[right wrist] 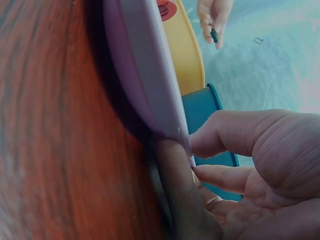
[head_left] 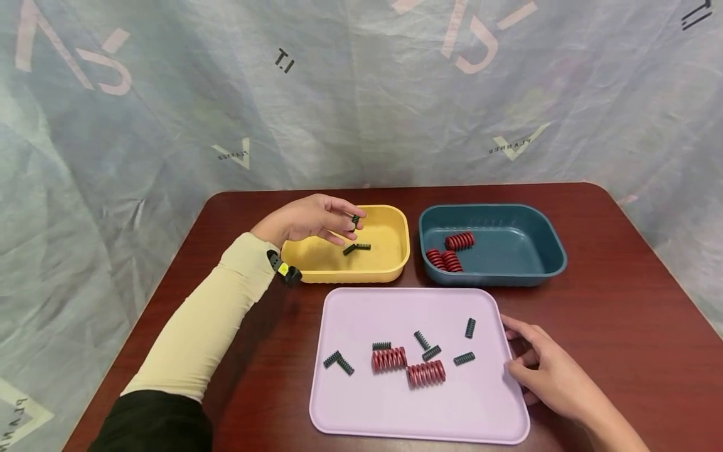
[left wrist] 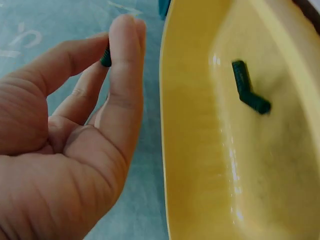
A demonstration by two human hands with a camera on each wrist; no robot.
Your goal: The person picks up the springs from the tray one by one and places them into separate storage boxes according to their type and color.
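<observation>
Tbl (head_left: 610, 307): ylw bin (head_left: 350, 276) w/ 2 springs (head_left: 364, 247)

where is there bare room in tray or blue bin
The lilac tray is bare from its two red springs to the near edge, and in its far-left corner. The blue bin is free right of its three red springs. Mid-tray is crowded, green springs lying beside the red pair.

We log, on the table (head_left: 610, 314), a left bin (head_left: 353, 276) and right bin (head_left: 497, 280) side by side, tray (head_left: 373, 408) before them; left bin holds two small springs (head_left: 364, 247), ends probably touching, though our close view blurs; right bin holds three large springs (head_left: 460, 241) towards its left; mid-tray, two more large springs (head_left: 426, 373), with seven more small springs (head_left: 464, 358) left, behind and right of them.
</observation>
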